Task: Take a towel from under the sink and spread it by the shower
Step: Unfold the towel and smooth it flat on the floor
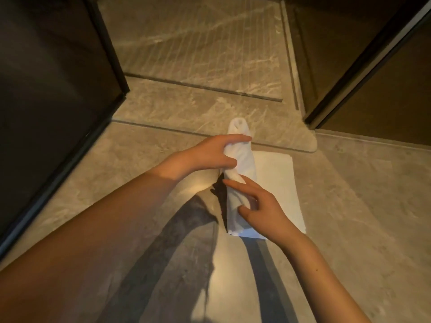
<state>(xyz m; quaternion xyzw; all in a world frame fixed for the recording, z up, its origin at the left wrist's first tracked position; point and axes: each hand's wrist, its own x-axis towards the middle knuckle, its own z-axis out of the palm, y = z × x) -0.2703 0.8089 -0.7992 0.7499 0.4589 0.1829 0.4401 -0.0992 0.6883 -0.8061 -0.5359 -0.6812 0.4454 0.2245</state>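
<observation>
A view from head height looks straight down at two bare forearms reaching over a beige marbled stone floor point(163, 264). Both arms are cut off by the lower edge of the frame, so nothing of the person beyond the forearms can be seen.

A white towel point(242, 173) is partly rolled into a long bundle running away from the viewer. Its flat, already unrolled part lies on the floor to the right of the roll. The far tip of the roll pokes out beyond the fingers and reaches over a raised stone threshold point(186, 108).

The left hand point(210, 155) is curled over the upper part of the roll, fingers wrapped across the top and thumb pressing the near side, so it has a grip on the cloth. The right hand point(258, 206) rests against the lower part of the roll with fingers spread and loosely bent; it seems to be touching the fabric rather than clasping it, though the angle makes this hard to judge.

Beyond the threshold is a grooved stone shower floor point(198, 43). Dark panels point(46, 101) fill the left and right sides; their detail is lost in shadow. Long arm shadows point(168, 241) fall across the floor near the viewer.
</observation>
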